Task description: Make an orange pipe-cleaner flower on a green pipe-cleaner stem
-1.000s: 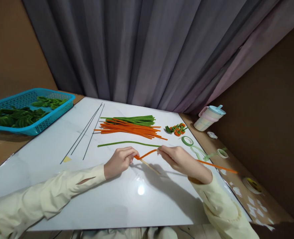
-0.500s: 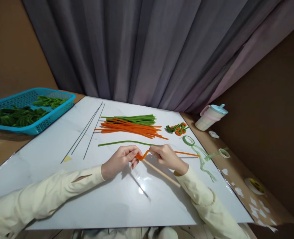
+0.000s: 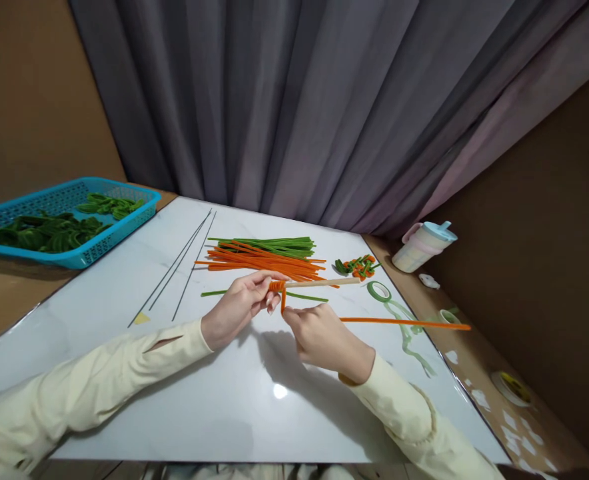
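My left hand (image 3: 242,303) is closed on the end of a thin wooden stick (image 3: 324,283), which points to the right. Around that end runs a tight coil of an orange pipe cleaner (image 3: 404,323), close against my fingertips. From the coil the orange strand drops to my right hand (image 3: 324,333), whose fingers pinch it. Its free length sticks out to the right past my knuckles. Behind my hands lies a single green pipe cleaner (image 3: 304,297), partly hidden. Beyond it are bundles of orange pipe cleaners (image 3: 264,260) and green pipe cleaners (image 3: 284,245).
Dark thin wires (image 3: 174,267) lie left, near a yellow scrap (image 3: 142,319). A blue basket (image 3: 89,252) holds green fuzzy pieces. To the right are small orange-and-green pieces (image 3: 362,267), green tape (image 3: 378,291), a cup (image 3: 422,247) and white scraps (image 3: 480,399).
The wooden stick has swung up from pointing down-right to nearly level. My right hand has dropped lower, drawing the orange strand below the stick, and its free end reaches farther right.
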The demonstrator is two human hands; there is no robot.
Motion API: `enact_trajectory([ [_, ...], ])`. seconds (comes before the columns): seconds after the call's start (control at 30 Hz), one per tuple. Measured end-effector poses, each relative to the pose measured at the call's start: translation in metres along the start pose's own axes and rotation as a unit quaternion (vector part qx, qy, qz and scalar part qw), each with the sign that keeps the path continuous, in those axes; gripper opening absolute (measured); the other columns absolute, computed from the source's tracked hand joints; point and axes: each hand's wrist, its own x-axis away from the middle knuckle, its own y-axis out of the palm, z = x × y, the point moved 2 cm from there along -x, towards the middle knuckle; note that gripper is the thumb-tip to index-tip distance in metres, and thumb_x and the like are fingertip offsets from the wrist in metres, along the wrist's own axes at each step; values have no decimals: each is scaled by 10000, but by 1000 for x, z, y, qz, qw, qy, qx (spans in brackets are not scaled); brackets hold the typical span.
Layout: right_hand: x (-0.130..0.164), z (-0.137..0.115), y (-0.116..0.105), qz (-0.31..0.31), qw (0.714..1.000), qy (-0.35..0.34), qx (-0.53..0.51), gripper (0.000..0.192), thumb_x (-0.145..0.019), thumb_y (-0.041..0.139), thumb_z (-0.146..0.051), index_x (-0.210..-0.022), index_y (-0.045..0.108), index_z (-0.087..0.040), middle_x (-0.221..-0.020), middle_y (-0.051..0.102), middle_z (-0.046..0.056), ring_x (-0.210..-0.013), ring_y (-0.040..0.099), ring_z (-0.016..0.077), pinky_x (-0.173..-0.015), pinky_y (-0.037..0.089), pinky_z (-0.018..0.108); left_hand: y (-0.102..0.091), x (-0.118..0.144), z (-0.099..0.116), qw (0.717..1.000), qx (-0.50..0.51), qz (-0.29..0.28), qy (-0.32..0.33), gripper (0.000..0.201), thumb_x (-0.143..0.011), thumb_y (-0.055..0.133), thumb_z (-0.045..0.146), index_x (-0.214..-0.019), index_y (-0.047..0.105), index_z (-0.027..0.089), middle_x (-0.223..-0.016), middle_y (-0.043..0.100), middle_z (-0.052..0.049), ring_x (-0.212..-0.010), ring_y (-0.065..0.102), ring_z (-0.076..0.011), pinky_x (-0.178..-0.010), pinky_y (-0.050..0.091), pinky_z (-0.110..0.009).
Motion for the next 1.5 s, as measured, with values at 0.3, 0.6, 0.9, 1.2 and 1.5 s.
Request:
enact_trajectory([
  [0.3, 14, -14, -12, -6, 995, -41, -92, 40, -824, 396, -153, -826, 428, -178, -550, 494, -17, -419, 341, 123, -479, 162, 258, -6, 1, 4, 916, -347, 42, 196, 226, -877, 408, 205, -814, 612, 129, -591, 509, 12, -524, 486, -97, -540, 407, -215],
  [0.6, 32, 11, -26, 88, 996, 13, 3, 203, -596, 400, -48, -753, 455, -164, -531, 476, 2, -432, 333, 125, -465, 129, 267, -6, 1, 4, 812, -505, -26, 293, 273, -799, 377, 48, -758, 630, 144, -597, 523, 2, -515, 462, -90, -517, 376, -187],
  [0.9, 14, 54, -12, 174, 981, -4, -89, 274, -568, 367, -24, -752, 500, -177, -502, 434, -29, -443, 349, 106, -487, 175, 239, 8, 4, 19, 905, -389, -117, 127, 254, -875, 428, 231, -766, 630, 124, -516, 509, 21, -448, 479, -79, -479, 395, -182],
  [1.2, -3, 30, 21, 252, 950, -3, -185, 156, -607, 361, -76, -696, 432, -182, -533, 449, -21, -454, 370, 106, -491, 235, 217, 6, 5, 12, 989, -135, 2, 67, 346, -822, 552, 444, -787, 586, 101, -498, 474, 26, -460, 467, -93, -447, 394, -219],
  [1.5, 1, -8, 14, 224, 960, -50, -162, 111, -759, 317, -92, -750, 369, -190, -506, 378, -38, -406, 292, 119, -446, 199, 243, 1, 9, 17, 890, -372, 67, 256, 259, -898, 413, 229, -808, 633, 127, -533, 530, 12, -465, 502, -92, -502, 435, -214],
])
